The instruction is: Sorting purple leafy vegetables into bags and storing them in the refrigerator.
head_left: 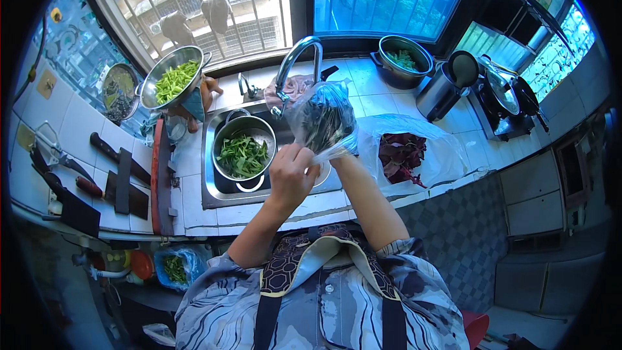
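A clear plastic bag (324, 113) with dark leafy contents is raised in front of the curved tap (302, 58). My left hand (295, 170) is closed, pinching the bag's lower edge. At the bag's lower right, my right hand (339, 157) is mostly covered by the plastic, its fingers hidden. Left of my hands, a metal pot (272, 135) with cut green leaves (243, 157) sits in the steel sink (208, 181). To the right, dark red-purple leaves (402, 155) lie in an open plastic bag (447, 162) on the counter.
A colander (148, 94) of pale green pieces stands back left, near an upright red chopping board (157, 181) and wall-hung knives (118, 159). Back right are a pot (387, 70) with greens, a dark cylindrical container (435, 97) and a stove (495, 120). The counter edge runs before me.
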The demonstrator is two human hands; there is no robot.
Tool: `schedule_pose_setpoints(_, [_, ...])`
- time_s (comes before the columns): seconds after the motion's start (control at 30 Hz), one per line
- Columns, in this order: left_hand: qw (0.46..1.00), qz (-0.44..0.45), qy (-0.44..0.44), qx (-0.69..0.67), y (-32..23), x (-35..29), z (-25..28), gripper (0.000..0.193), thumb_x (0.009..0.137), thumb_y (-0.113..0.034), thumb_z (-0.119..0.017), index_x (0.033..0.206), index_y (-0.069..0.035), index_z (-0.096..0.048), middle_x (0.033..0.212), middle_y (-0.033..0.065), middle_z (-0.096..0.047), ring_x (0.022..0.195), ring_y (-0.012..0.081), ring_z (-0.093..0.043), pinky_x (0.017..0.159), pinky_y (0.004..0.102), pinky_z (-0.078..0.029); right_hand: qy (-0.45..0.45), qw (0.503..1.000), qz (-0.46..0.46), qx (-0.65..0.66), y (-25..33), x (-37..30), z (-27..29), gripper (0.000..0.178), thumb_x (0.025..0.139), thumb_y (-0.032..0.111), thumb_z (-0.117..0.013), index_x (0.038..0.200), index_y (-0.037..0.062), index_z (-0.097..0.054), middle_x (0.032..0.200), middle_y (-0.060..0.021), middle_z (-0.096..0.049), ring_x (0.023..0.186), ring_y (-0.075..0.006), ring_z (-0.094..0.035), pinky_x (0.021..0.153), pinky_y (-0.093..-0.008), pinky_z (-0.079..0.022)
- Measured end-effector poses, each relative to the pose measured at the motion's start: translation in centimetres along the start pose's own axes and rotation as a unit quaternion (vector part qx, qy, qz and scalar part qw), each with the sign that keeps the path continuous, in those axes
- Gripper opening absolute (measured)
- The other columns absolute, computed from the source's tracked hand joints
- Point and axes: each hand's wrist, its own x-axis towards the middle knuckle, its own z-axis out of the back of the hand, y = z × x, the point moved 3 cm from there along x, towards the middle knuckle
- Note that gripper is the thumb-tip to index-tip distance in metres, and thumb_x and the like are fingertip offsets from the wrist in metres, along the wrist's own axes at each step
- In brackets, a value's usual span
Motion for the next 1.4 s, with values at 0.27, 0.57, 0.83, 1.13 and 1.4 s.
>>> schedule_pose_setpoints(0.27, [0.996,0.023,-0.02,-0.088,-2.8,-0.4,-0.4,0.019,0.066,0.0,-0.065,0.069,-0.005,-0.047,0.066,0.0109,-0.048,0.061,0.0294,-0.051,0.053,0.0393,-0.04,-0.028,0.989,-0.014,-0.144,0.4,-0.4,-2.2,0.028,0.086,0.011,-0.055,0.114,0.0092,-0.054,0.108,-0.0055,-0.057,0.101,-0.0156,-0.055,0.086,-0.0295,-0.046])
schedule_pose_setpoints(0.57, [0.966,0.231,0.113,0.008,6.0,6.7,2.9,0.011,0.071,0.0,-0.064,0.076,-0.002,-0.053,0.067,0.0118,-0.056,0.062,0.0256,-0.059,0.057,0.0342,-0.046,0.233,0.768,-0.028,-0.596,6.4,-4.1,-6.0,0.036,0.084,0.02,-0.059,0.111,-0.0023,-0.053,0.108,-0.0176,-0.061,0.102,-0.0311,-0.058,0.091,-0.0347,-0.044])
schedule_pose_setpoints(0.83, [0.858,0.256,0.414,-0.165,6.9,8.4,2.6,0.012,0.075,-0.005,-0.064,0.084,0.003,-0.065,0.069,0.0052,-0.062,0.057,0.0104,-0.06,0.049,0.0224,-0.05,0.371,0.454,0.025,-0.81,11.3,-7.7,-5.2,0.037,0.079,0.038,-0.066,0.102,0.0087,-0.062,0.103,-0.0128,-0.059,0.103,-0.0303,-0.054,0.087,-0.0484,-0.038])
schedule_pose_setpoints(1.13, [0.844,0.242,0.456,-0.143,7.8,9.9,5.0,0.019,0.075,0.002,-0.056,0.089,0.004,-0.068,0.075,0.0098,-0.066,0.061,0.0129,-0.063,0.054,0.0235,-0.054,0.23,0.616,0.212,-0.723,18.3,-8.5,-4.6,0.018,0.075,0.015,-0.071,0.079,0.004,-0.057,0.121,-0.0135,-0.052,0.109,-0.0322,-0.048,0.092,-0.0418,-0.042])
schedule_pose_setpoints(1.4, [0.832,0.239,0.454,-0.21,4.8,10.5,5.2,0.022,0.077,0.004,-0.054,0.094,0.005,-0.068,0.083,0.0114,-0.069,0.067,0.0112,-0.065,0.064,0.0236,-0.055,0.296,0.565,0.255,-0.726,10.9,-10.6,-4.2,0.03,0.068,0.018,-0.077,0.095,0.0125,-0.066,0.137,-0.0165,-0.04,0.121,-0.0337,-0.043,0.097,-0.0429,-0.04])
